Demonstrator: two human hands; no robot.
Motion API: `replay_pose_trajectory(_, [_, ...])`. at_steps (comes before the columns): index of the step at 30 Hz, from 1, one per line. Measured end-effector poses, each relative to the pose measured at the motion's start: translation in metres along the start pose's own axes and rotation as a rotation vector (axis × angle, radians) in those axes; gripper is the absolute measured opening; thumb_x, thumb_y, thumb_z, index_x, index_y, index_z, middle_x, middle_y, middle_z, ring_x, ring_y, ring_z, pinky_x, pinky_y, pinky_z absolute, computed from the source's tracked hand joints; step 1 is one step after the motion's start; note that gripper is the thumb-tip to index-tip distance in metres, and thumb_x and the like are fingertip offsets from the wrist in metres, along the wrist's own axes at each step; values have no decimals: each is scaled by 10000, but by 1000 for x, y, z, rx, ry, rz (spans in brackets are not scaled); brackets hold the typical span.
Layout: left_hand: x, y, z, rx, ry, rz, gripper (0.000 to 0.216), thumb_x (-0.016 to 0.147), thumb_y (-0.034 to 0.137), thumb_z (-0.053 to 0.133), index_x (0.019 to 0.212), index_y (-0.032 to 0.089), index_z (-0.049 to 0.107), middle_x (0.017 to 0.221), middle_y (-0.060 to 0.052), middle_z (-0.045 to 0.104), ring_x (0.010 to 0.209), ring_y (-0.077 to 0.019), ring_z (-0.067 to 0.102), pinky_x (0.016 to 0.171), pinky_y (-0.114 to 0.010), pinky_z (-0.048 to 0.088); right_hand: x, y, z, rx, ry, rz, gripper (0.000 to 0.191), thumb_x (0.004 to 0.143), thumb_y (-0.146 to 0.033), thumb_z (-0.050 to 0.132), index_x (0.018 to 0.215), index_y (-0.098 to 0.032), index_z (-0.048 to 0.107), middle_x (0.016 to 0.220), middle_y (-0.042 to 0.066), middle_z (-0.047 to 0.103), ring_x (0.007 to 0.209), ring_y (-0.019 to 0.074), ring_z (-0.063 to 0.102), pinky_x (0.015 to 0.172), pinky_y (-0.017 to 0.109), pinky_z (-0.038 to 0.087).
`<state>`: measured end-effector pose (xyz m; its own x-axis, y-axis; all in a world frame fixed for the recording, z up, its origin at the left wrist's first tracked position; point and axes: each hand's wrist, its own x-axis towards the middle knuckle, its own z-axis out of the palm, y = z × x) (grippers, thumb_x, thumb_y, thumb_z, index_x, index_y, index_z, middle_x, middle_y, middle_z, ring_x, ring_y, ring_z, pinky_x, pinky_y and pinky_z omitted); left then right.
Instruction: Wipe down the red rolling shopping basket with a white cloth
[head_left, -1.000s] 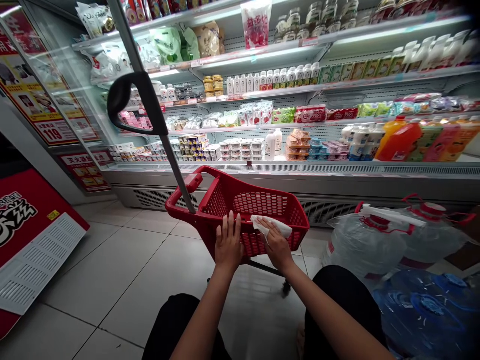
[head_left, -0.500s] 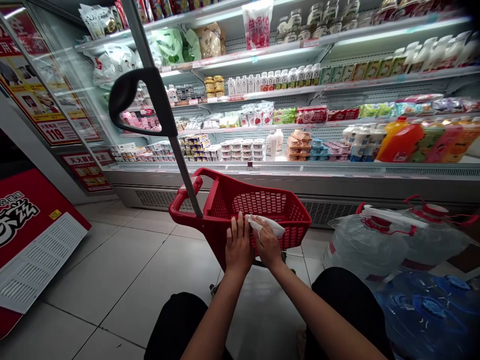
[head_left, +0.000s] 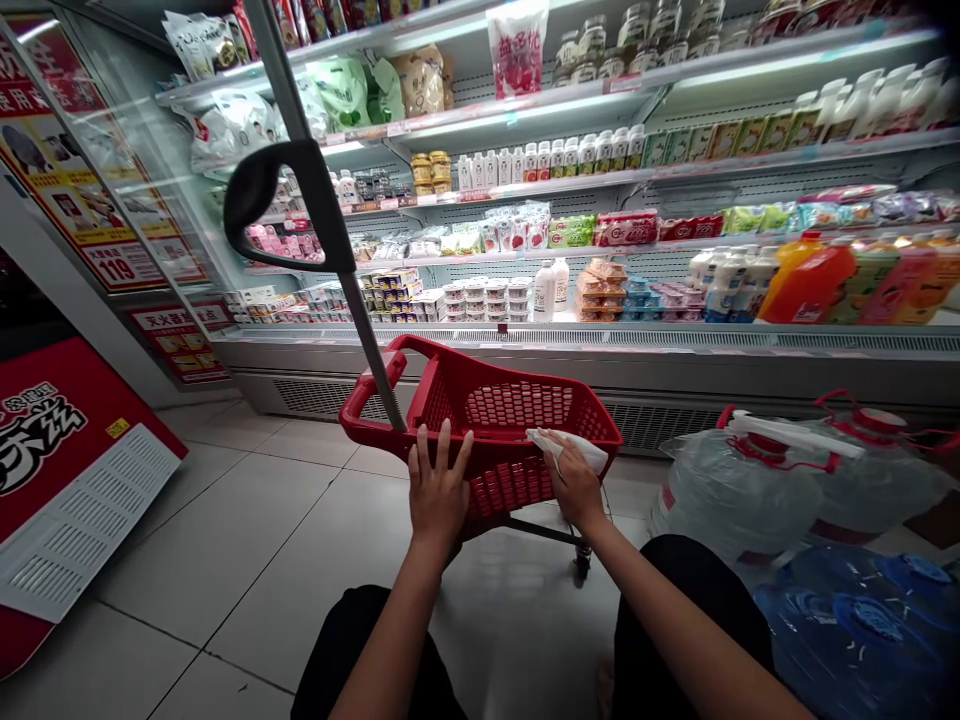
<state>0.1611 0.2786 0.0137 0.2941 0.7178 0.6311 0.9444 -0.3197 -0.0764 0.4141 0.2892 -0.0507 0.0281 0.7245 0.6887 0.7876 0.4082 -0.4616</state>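
Note:
A red plastic shopping basket [head_left: 510, 475] on wheels stands before me, with a grey pole and a black loop handle [head_left: 330, 215] rising at its left end. My left hand [head_left: 439, 490] lies flat with fingers spread against the near side of the basket, toward its left. Farther right, my right hand [head_left: 577, 485] presses a folded white cloth or tissue [head_left: 589, 450] onto the near rim. The fingers of that hand lie over the cloth, and their undersides are hidden.
Behind the basket runs a refrigerated shelf unit [head_left: 525, 345] stocked with bottles, cups and bags. Large clear water jugs [head_left: 757, 490] and blue water bottles [head_left: 862, 630] sit on the floor to my right. A red freezer cabinet [head_left: 82, 470] stands at left.
My right hand has slid the white cloth rightward along the rim. My left hand has moved left, its fingers spread wider, so the hands are farther apart. The basket has stayed in place.

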Motion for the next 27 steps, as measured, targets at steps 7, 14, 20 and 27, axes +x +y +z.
replay_pose_trajectory(7, [2, 23, -5, 45, -24, -49, 751, 832, 187, 648, 1555, 271, 467, 1692, -93, 314, 1566, -476, 158, 1184, -608, 298, 19, -70, 39, 124, -56, -73, 480, 1112, -340, 305, 1538, -216, 487, 1527, 57, 563, 1461, 226, 465, 1254, 505, 327])
replay_pose_trajectory(14, [1, -8, -16, 61, -27, -18, 768, 889, 169, 523, 1626, 154, 307, 1710, -74, 225, 1556, -302, 299, 1234, -479, 281, 24, -82, 46, 207, -82, -188, 477, 1104, -310, 328, 1554, -221, 462, 1525, 64, 566, 1444, 216, 488, 1242, 490, 362])
replay_pose_trajectory(20, [1, -29, -21, 70, 9, 1, 723, 853, 89, 533, 1558, 226, 453, 1694, -81, 292, 1569, -272, 280, 1288, -478, 188, 15, -50, 29, 135, -16, -130, 455, 1101, -316, 344, 1508, -232, 529, 1447, 68, 638, 1374, 231, 561, 1214, 496, 396])
replay_pose_trajectory(27, [7, -21, -17, 24, 105, 5, 675, 882, 89, 527, 1550, 129, 438, 1625, -140, 430, 1514, -280, 397, 1279, -455, 291, 34, -115, 59, 256, -50, -111, 453, 1105, -335, 328, 1482, -226, 555, 1467, 65, 622, 1405, 224, 533, 1235, 505, 364])
